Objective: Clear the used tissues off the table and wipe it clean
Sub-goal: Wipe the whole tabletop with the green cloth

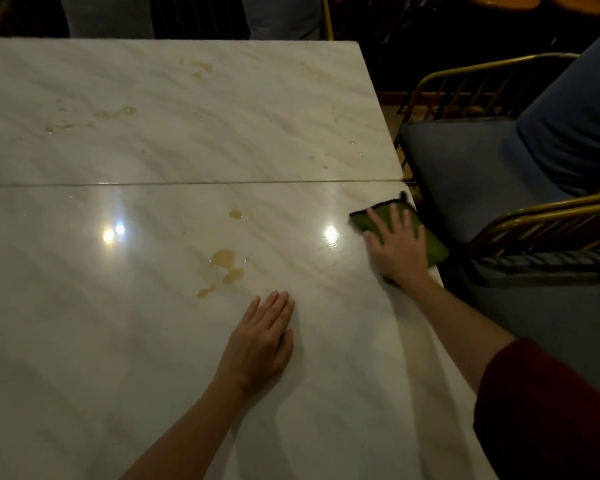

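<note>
At the right edge of the tabletop (pixel 118 341), the right hand (pixel 395 244) presses a green cloth (pixel 434 249), fingers straight; the brown spill (pixel 224 259) lies leftward, nearer the flat, empty left hand (pixel 260 344).

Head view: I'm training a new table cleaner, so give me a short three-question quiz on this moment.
1. True or false: the right hand presses the green cloth at the right edge of the table.
2. Where is the brown spill nearest the left hand? A) under the cloth B) just beyond the left hand's fingertips C) under the left palm
3. How many used tissues show on the table?
Key: 1 true; 2 B; 3 none.
</note>
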